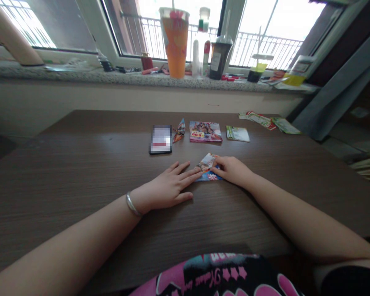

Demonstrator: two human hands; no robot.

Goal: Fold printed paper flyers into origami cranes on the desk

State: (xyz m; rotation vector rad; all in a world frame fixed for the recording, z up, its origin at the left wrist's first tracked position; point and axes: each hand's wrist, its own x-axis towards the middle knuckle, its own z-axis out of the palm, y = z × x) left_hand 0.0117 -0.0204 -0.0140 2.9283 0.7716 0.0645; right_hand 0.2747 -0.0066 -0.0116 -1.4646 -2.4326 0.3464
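On the brown table lies a folded piece of colourful printed paper (209,176), blue along its near edge and with a raised point at the back. My left hand (169,187), with a silver bangle at the wrist, lies flat with fingers spread, its fingertips pressing the paper's left side. Closed on the right side of the paper are the thumb and fingers of my right hand (231,170). Just behind are a small folded paper shape (179,131) and a stack of printed leaflets (205,131).
A phone (160,139) with a blurred screen lies left of the leaflets. To their right are a small pad of cards (237,133) and several paper strips (262,120). Cups and bottles, among them a tall orange drink (176,49), line the windowsill (126,78).
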